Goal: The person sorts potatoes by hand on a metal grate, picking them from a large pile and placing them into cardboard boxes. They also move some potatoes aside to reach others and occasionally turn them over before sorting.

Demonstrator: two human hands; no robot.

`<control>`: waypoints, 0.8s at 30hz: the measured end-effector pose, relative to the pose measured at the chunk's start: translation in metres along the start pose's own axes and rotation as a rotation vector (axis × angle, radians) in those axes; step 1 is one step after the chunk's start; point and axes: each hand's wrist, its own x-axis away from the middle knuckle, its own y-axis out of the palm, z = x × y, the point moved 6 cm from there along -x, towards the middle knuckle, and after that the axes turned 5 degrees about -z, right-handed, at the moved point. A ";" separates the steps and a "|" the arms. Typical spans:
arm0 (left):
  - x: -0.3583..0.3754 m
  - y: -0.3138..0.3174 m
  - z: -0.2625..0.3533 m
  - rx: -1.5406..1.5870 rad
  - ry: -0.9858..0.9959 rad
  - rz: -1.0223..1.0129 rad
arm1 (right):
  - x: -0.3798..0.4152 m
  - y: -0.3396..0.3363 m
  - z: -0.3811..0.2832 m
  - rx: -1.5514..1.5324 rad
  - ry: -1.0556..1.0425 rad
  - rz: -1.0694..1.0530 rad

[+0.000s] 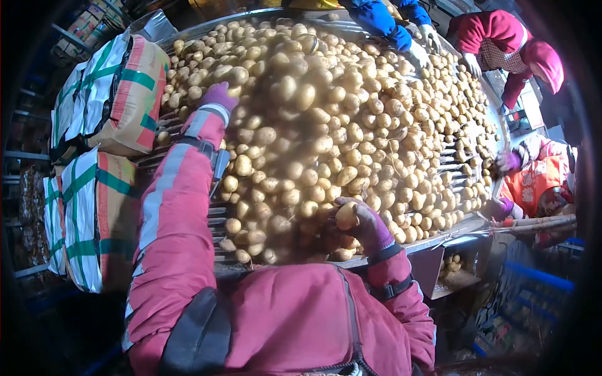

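Potatoes [351, 133] lie in a thick heap over a slatted metal sorting table. My left hand [219, 96], in a purple glove, is stretched out to the heap's far left part, beside several potatoes. Its fingers look partly spread, with nothing visible in them, though the fingertips are small in view. Close to the near edge, my right hand [372, 230], also gloved, has its fingers wrapped round a single potato [347, 217]. Dark blur covers part of the heap between my hands.
Stacked cardboard cartons [135, 94] with green tape stand to the left. At the far side, a person in blue sleeves [376, 22] reaches into the potatoes. Two more people, one in a red hood [544, 61] and one in an orange vest [533, 185], work at the right. A metal rim [451, 237] edges the table.
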 end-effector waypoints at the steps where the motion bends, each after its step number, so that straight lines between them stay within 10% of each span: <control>1: 0.003 -0.010 0.009 -0.006 -0.062 -0.095 | -0.003 -0.006 0.005 -0.026 0.020 0.022; 2: 0.006 -0.009 0.008 0.015 -0.051 -0.080 | -0.005 -0.012 0.011 -0.053 0.042 0.041; 5: 0.017 -0.020 0.010 0.123 0.001 -0.139 | -0.016 0.002 -0.013 1.201 -0.369 -0.089; 9: 0.081 -0.019 0.011 1.174 -0.050 -0.293 | -0.017 -0.003 0.001 0.625 -0.163 -0.048; 13: 0.182 -0.055 0.078 1.308 0.078 -0.373 | -0.019 0.003 -0.004 0.495 -0.185 -0.077; 17: 0.257 -0.065 0.164 1.329 0.183 -0.504 | 0.006 0.039 -0.041 1.412 -0.592 -0.010; 21: 0.311 -0.048 0.247 1.290 0.351 -0.669 | 0.034 -0.002 -0.012 0.030 -0.047 -0.097; 24: 0.360 -0.058 0.321 1.167 0.337 -0.897 | 0.061 -0.035 -0.007 0.452 -0.353 -0.057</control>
